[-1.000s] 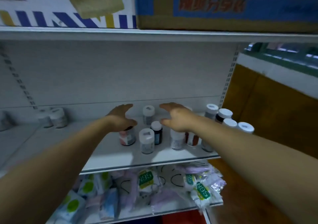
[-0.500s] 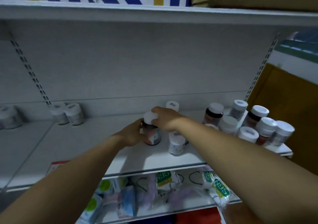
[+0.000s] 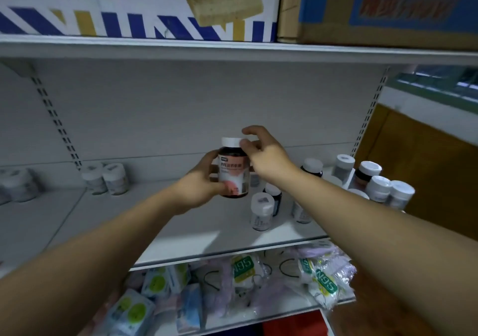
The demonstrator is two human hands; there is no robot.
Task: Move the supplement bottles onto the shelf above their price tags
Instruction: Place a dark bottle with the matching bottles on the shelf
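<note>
So on the far left of the shelf there's a blurry group of jars, then a pair of white jars standing near the back wall. I'd guess those are already placed, though I can't spot any price tags from here, so no way to check.

The left hand is wrapped round the lower body of a dark bottle with a pink label, holding it upright in the air above the shelf. The right hand is loosely open, thumb against the white cap, not really clamping it.

Right of that, a white-capped bottle and a few others stand just below the hands, and a bigger cluster of bottles is bunched at the right end. That lot looks unsorted, so I'd say most of the job is left.

Plenty of bare shelf between the white jars and the hands. N95 mask packs fill the shelf below, cardboard boxes sit up top.
</note>
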